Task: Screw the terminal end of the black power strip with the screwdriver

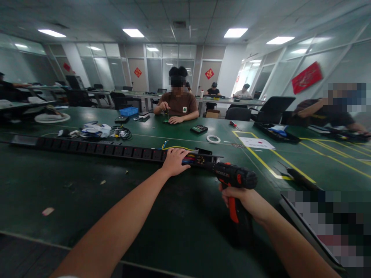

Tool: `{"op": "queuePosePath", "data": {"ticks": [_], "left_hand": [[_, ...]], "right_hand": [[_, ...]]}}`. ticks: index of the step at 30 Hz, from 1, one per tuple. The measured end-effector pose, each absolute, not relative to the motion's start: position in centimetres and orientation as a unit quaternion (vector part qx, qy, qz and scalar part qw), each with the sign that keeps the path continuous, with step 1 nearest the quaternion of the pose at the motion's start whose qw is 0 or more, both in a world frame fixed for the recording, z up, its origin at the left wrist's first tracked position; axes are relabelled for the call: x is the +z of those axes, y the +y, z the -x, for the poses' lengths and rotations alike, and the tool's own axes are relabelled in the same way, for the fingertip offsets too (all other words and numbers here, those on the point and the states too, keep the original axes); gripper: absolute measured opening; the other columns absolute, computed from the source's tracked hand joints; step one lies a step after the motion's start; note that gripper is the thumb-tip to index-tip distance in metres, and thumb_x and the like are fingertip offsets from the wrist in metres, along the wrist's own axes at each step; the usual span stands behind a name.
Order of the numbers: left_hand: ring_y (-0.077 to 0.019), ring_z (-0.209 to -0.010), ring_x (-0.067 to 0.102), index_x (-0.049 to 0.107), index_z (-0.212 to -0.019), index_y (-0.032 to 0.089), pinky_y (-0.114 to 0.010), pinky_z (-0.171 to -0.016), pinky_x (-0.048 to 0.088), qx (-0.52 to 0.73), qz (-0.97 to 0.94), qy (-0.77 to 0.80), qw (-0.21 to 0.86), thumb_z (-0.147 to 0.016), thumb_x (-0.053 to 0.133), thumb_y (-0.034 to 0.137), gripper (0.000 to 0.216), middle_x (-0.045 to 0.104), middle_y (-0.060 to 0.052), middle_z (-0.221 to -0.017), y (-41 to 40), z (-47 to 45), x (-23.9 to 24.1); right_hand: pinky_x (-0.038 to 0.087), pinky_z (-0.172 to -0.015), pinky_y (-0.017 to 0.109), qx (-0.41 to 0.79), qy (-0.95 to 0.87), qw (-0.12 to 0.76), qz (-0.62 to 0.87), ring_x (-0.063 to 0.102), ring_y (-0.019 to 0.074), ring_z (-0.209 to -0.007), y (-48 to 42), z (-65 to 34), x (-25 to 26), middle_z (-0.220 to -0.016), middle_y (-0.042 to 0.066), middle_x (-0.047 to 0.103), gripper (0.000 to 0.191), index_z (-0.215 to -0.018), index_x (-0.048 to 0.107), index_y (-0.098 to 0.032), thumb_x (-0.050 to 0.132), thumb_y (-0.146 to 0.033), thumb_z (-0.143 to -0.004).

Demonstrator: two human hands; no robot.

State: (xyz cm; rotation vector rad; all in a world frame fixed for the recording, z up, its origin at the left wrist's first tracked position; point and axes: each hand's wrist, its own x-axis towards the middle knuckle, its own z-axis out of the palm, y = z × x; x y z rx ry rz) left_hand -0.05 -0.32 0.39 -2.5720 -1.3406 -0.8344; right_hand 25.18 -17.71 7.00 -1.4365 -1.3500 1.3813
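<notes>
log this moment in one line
left hand: on black socket strip | right hand: gripping power drill | drill: nose near strip's end, contact unclear | coloured wires: exposed beside left hand

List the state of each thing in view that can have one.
Power strip: lying lengthwise, partly open
Coloured wires: exposed
Drill: held; whether running, unclear
Left hand: resting on power strip
Right hand: gripping drill
White ring: lying flat
Screwdriver: lying down
Ceiling lights: on

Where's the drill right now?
In the head view, the drill is right of centre, gripped in the right hand, its nose near the power strip's right end.
</notes>
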Motion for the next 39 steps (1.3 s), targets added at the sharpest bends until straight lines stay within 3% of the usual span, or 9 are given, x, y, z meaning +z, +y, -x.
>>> {"op": "queuePosePath", "data": {"ticks": [39], "left_hand": [[-0.0316, -0.132, 0.052, 0.057, -0.141, 0.03, -0.051, -0.116, 0.028, -0.274, 0.849, -0.447, 0.055, -0.083, 0.077, 0.053, 0.065, 0.062, -0.007, -0.14, -0.35, 0.02, 0.43]], "right_hand": [[0.043, -0.057, 0.029, 0.542, -0.537, 0.352, 0.542, 0.054, 0.0169, -0.058, -17.64, -25.48, 6.81, -0.061, 0.0, 0.059, 0.012, -0.072, 0.063, -0.019, 0.069, -0.03, -0.072]]}}
